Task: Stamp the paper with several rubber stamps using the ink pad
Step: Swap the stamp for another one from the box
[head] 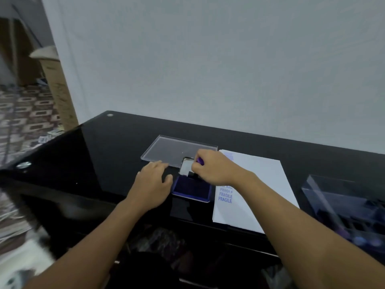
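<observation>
Bench (104,155): black, glossy, against a pale wall.
Paper (260,184): white sheet right of centre, blue "FRAGILE" prints along its left edge.
Clear box (343,205): far right, well apart from the paper.
Clear tray (166,151): flat, behind the ink pad.
Ink pad (191,189): open, just left of the paper.
Left grip (152,184): released, fingers flat on the bench beside the ink pad.
Right grip (214,167): grasping the purple stamp (200,161) over the pad's far end.

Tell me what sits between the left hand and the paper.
In the head view, the open ink pad lies between the left hand and the paper; the right hand grips a purple-handled stamp over its far end.
</observation>
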Demonstrator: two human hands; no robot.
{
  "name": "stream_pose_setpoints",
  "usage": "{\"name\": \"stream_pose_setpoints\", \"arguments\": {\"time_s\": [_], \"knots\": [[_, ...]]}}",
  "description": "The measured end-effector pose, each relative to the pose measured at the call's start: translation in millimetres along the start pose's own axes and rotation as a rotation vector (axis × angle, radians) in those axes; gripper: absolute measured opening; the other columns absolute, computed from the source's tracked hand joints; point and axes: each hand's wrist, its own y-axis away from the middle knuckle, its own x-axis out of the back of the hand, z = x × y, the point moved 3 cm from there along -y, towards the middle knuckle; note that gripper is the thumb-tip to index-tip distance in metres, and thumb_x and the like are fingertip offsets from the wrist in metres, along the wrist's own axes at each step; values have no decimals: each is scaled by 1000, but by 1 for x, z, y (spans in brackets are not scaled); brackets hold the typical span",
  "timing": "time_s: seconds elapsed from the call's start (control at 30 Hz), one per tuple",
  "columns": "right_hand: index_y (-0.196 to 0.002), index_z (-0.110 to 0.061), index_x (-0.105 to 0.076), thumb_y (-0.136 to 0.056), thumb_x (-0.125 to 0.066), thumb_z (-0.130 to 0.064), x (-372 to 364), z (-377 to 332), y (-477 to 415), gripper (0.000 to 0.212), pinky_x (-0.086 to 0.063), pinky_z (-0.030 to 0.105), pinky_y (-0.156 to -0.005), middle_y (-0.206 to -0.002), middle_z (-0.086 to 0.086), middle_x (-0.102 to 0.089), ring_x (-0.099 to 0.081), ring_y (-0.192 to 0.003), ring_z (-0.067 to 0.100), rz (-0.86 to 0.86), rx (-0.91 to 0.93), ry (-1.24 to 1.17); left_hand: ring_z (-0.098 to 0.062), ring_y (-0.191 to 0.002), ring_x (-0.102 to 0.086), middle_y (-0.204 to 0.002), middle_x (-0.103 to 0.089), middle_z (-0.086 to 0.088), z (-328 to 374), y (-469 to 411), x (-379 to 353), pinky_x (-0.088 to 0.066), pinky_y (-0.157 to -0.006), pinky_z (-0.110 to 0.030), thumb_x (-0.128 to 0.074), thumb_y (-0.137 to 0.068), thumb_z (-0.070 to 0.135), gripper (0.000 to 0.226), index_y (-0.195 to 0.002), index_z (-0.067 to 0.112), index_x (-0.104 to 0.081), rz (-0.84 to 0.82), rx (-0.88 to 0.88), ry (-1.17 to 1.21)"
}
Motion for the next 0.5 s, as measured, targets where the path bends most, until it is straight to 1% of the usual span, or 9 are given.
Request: {"name": "stream_pose_setpoints", "arguments": {"time_s": [0.03,0.1,0.17,0.23,0.37,0.43,0.5], "knots": [[-95,-10,-55,-94,-48,-29,-4,-2,-3,20,-51,43,-78,-92,8,-63,-60,-88,29,-1,3,10,-20,-141,-37,-151,-47,-2,-3,0,-1,-29,-117,-50,-48,-99,31,48,-143,13,-51,2,1,-16],[-95,-10,-56,-95,-47,-30,-10,-4,-8,22,-50,41,-77,-92,8,-63,-59,-86,28,0,5,26,-19,-145,-31,-155,-42,-1,-7,-1,-4,-23,-119,-53,-46,-101,31,48,-146,15,-49,-4,9,-49],[-94,-12,-56,-96,-47,-32,-16,-4,-12,22,-48,38,-73,-91,6,-62,-58,-84,25,0,8,34,-19,-150,-22,-160,-33,0,-10,-2,-7,-14,-121,-55,-43,-103,31,48,-149,18,-46,-8,3,-62],[-92,-14,-55,-96,-48,-32,-22,-5,-15,20,-44,35,-68,-89,5,-61,-56,-82,23,-4,14,40,-19,-153,-13,-163,-26,0,-12,-2,-10,-8,-121,-56,-41,-104,32,49,-151,21,-41,-10,-6,-73],[-83,-20,-48,-96,-46,-31,-30,-7,-21,17,-39,32,-63,-84,3,-56,-53,-74,21,-14,21,71,-19,-154,-7,-166,-17,0,-15,0,-14,-6,-123,-54,-36,-105,34,51,-155,22,-32,-14,-10,-106],[-82,-21,-46,-95,-46,-33,-34,-7,-24,18,-41,34,-63,-83,3,-56,-53,-73,21,-6,19,91,-18,-154,-8,-166,-16,0,-17,2,-17,-7,-123,-52,-36,-105,35,53,-156,22,-30,-14,-11,-133],[-85,-18,-48,-95,-46,-34,-36,-8,-25,19,-45,37,-66,-84,5,-57,-56,-75,25,12,18,119,-17,-153,-11,-166,-18,0,-18,1,-18,-8,-124,-50,-36,-104,36,54,-156,21,-30,-12,-14,-161]]}}
